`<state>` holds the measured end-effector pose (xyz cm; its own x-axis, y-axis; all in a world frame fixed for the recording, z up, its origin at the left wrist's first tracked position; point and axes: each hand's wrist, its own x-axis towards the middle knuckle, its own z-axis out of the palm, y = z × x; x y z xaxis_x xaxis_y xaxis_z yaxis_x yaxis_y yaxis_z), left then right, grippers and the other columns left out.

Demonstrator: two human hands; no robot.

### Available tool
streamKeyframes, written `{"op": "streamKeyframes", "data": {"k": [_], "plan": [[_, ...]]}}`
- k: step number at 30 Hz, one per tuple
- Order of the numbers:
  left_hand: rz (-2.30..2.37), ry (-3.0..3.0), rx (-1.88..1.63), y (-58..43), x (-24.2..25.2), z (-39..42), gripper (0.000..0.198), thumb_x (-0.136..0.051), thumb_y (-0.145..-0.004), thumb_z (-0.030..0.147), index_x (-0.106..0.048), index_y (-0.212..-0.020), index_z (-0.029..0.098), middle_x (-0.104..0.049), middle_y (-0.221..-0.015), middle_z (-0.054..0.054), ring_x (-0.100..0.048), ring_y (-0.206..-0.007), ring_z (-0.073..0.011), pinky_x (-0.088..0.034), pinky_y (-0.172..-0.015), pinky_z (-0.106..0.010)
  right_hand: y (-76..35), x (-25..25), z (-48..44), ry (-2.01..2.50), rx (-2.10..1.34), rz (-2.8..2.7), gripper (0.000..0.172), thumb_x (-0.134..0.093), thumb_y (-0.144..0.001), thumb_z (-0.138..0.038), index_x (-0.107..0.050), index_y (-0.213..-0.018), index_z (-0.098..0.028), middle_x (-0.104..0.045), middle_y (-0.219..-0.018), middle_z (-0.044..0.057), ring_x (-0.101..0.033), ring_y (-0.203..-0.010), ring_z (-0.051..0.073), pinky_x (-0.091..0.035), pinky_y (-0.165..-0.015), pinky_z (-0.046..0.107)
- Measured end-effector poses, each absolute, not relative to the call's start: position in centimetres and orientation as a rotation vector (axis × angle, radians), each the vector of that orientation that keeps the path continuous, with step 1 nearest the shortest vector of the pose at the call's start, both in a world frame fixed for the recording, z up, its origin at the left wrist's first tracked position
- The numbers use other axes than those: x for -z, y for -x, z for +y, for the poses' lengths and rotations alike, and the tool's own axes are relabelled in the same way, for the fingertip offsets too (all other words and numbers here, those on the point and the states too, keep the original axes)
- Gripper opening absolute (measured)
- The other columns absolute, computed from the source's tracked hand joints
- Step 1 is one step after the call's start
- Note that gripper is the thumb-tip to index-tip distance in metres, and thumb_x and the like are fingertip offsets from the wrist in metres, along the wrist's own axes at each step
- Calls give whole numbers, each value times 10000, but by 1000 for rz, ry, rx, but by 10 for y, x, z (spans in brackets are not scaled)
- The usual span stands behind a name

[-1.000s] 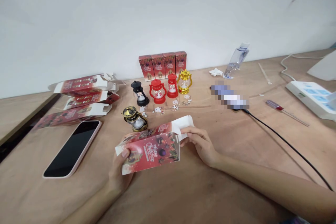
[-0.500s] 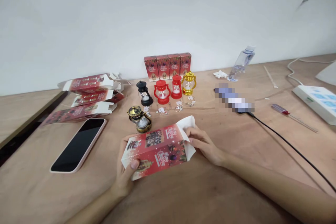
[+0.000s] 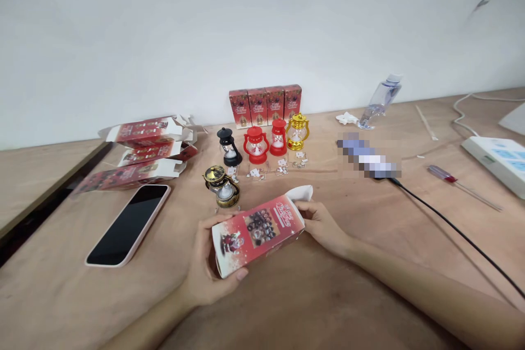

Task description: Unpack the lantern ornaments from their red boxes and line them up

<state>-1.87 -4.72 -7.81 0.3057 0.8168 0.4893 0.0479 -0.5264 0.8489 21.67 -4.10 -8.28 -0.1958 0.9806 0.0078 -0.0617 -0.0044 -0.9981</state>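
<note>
A red printed cardboard box (image 3: 258,232) is held tilted above the table. My left hand (image 3: 209,262) wraps around its left end, thumb along the lower edge. At the right end my right hand (image 3: 322,227) has its fingers curled against the box, beside a raised white flap (image 3: 301,193); the fingertips are partly hidden. Just beyond the box stands a black-and-gold mini lantern (image 3: 221,186). Behind it are a black lantern (image 3: 228,147), two red lanterns, one wide (image 3: 256,145) and one narrow (image 3: 278,138), and a gold lantern (image 3: 297,132).
Several closed red boxes (image 3: 266,106) line the wall. Opened boxes (image 3: 139,153) lie at left near a phone (image 3: 128,226). Small metal pieces (image 3: 256,173) lie before the lanterns. To the right are a bottle (image 3: 381,101), a screwdriver (image 3: 463,186), a black cable (image 3: 451,227) and a power strip (image 3: 498,161).
The box has rolled toward me, so its top panel now faces up more and the front side is mostly hidden. Both hands remain on it.
</note>
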Motion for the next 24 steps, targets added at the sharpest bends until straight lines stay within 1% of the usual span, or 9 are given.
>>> {"op": "streamKeyframes", "data": {"k": [3, 6, 9, 12, 15, 16, 18, 21, 24], "plan": [[700, -1905, -1313, 16, 77, -49, 625, -721, -623, 196, -456, -1180, 289, -595, -1135, -105, -600, -1056, -315, -495, -879, -483, -218, 80, -41, 1056, -1419, -1285, 138, -710, -661, -332, -723, -670, -195, -620, -615, -13, -540, -652, 151, -449, -628, 267], [709, -1935, -1361, 14, 79, -52, 662, -747, -582, 203, -470, -1169, 334, -612, -1092, -87, -621, -1008, -324, -513, -853, -508, -219, 79, -41, 1052, -1440, -1309, 137, -698, -677, -337, -725, -691, -203, -647, -678, -2, -572, -690, 167, -471, -683, 303], [727, -1942, -1400, 14, 83, -52, 661, -769, -571, 245, -481, -1158, 341, -624, -1044, -81, -633, -970, -314, -525, -836, -498, -225, 79, -37, 1046, -1367, -1378, 152, -699, -687, -352, -715, -664, -203, -661, -879, 38, -585, -874, 205, -477, -769, 328], [669, -1958, -1486, 13, 86, -50, 652, -763, -594, 256, -467, -1173, 298, -613, -1063, -87, -627, -998, -295, -518, -856, -470, -240, 75, -26, 1090, -1164, -1413, 199, -712, -689, -395, -706, -637, -203, -597, -1054, 65, -532, -1036, 230, -451, -876, 365], [700, -1878, -1526, 13, 86, -50, 611, -761, -605, 240, -469, -1141, 275, -609, -1097, -88, -616, -1030, -283, -495, -893, -462, -262, 63, -15, 1173, -969, -1400, 243, -731, -672, -455, -708, -644, -215, -564, -1058, 73, -471, -1137, 249, -402, -963, 404], [731, -1836, -1521, 12, 84, -51, 597, -766, -602, 239, -472, -1121, 270, -614, -1093, -86, -617, -1026, -281, -493, -894, -460, -270, 58, -12, 1194, -935, -1404, 265, -727, -671, -479, -708, -637, -217, -571, -1023, 77, -452, -1165, 257, -400, -966, 406], [805, -1752, -1515, 12, 81, -55, 565, -777, -591, 248, -481, -1072, 253, -627, -1058, -82, -624, -1000, -278, -498, -876, -449, -284, 44, -8, 1227, -891, -1406, 312, -721, -664, -519, -701, -608, -213, -581, -964, 86, -448, -1170, 270, -439, -914, 395], [926, -1649, -1563, 12, 73, -59, 509, -784, -585, 281, -503, -1007, 223, -632, -984, -69, -632, -936, -260, -522, -816, -404, -303, 18, -4, 1249, -766, -1401, 335, -734, -644, -530, -697, -601, -200, -574, -964, 85, -504, -1085, 261, -492, -803, 362], [1002, -1598, -1747, 19, 57, -57, 531, -791, -578, 316, -526, -1031, 232, -612, -1007, -45, -614, -923, -231, -526, -780, -337, -321, -13, -1, 1214, -589, -1446, 308, -747, -646, -500, -707, -635, -195, -566, -916, 69, -545, -989, 227, -511, -768, 348]]}}
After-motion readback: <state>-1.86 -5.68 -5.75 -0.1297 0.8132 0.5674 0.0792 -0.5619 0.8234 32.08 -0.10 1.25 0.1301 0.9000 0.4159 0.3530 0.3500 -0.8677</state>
